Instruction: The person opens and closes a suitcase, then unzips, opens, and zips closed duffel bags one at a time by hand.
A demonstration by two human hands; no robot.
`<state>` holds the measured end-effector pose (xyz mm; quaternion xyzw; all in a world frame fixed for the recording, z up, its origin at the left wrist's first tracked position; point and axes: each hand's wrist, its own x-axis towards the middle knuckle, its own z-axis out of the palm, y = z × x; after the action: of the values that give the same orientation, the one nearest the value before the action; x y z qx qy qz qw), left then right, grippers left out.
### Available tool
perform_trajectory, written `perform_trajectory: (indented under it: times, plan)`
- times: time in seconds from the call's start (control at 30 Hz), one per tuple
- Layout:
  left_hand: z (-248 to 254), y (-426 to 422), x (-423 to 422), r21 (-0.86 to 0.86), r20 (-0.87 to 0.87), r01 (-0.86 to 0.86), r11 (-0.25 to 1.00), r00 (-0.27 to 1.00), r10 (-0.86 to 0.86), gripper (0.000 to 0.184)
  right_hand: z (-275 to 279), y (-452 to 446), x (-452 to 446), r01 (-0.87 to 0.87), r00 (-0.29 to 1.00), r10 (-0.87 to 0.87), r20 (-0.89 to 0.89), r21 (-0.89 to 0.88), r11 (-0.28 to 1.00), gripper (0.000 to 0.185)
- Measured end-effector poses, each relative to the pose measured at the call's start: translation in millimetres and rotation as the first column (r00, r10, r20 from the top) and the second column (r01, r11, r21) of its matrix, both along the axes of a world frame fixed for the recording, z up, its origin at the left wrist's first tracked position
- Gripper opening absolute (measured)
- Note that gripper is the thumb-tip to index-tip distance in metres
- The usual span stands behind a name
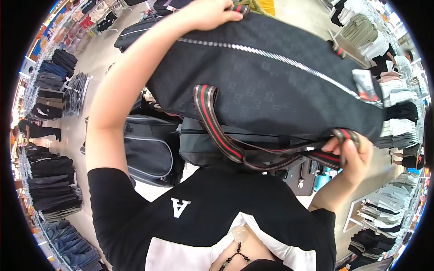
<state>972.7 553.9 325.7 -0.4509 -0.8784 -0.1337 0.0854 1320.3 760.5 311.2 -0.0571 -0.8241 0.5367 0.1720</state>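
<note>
A large black duffel bag [271,90] with a long silver zipper is held up across the upper part of the view. The zipper looks closed along its visible length. At the bag's far edge my left hand [210,14] is closed around a striped handle [241,8], its fingertips partly cut off by the frame. My right hand [355,156] grips the green-and-red striped strap [346,134] near the bag's right near corner. A striped handle loop [206,106] hangs down the near side. A white-and-red tag [365,85] sits near the zipper's right end.
Beneath the duffel stand a black backpack [147,153] and other dark bags and suitcases [296,176]. Clothes racks line both sides, with dark trousers [52,176] at left and folded light garments [384,203] at right. Other people [38,130] stand farther off.
</note>
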Motion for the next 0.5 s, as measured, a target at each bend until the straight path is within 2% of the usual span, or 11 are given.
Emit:
perform_trajectory:
  times: [0.03,0.07,0.13,0.23,0.33,0.37,0.4,0.47,0.5]
  plan:
    - [-12.1,1.6,8.3,0.024,0.023,-0.045,0.999,0.999,0.044,0.04,-18.2,6.0,4.3,-0.05,0.996,0.057,0.062,-0.117,0.992,0.033]
    - [-19.6,1.9,15.0,0.111,-0.015,-0.023,0.994,1.0,0.025,0.04,-35.7,6.8,7.5,-0.062,0.997,0.073,0.024,-0.305,0.95,0.029]
    - [-20.9,6.6,8.3,0.067,0.023,-0.032,0.997,0.999,0.031,0.04,-46.1,4.9,10.0,0.022,1.0,-0.019,0.013,-0.375,0.927,0.029]
    - [-22.6,11.3,3.5,0.033,0.012,-0.028,0.999,1.0,0.028,0.04,-53.5,6.0,15.2,0.085,0.995,-0.097,-0.022,-0.317,0.945,0.032]
    - [-30.3,16.7,0.4,0.037,0.041,-0.057,0.998,0.998,0.055,0.04,-94.3,31.1,30.7,-0.01,0.951,-0.053,-0.305,-0.201,0.98,0.037]
    - [-34.2,17.8,-1.9,0.06,0.047,-0.06,0.996,0.997,0.057,0.04,-95.1,26.5,39.0,-0.13,0.956,0.04,-0.289,-0.299,0.946,0.04]
    - [-39.0,19.1,-3.7,0.091,0.037,-0.061,0.994,0.998,0.058,0.04,-93.4,22.1,43.1,-0.197,0.958,0.155,-0.24,-0.16,0.967,0.04]
    - [-49.1,21.6,-9.5,0.155,0.018,-0.063,0.986,0.998,0.061,0.04,-92.4,5.6,45.8,-0.389,0.913,0.406,0.034,-0.228,0.893,0.038]
    - [-52.3,22.3,-14.3,0.164,0.012,-0.09,0.982,0.996,0.089,0.04,-95.5,-5.8,39.6,-0.407,0.858,0.451,0.248,-0.208,0.889,0.042]
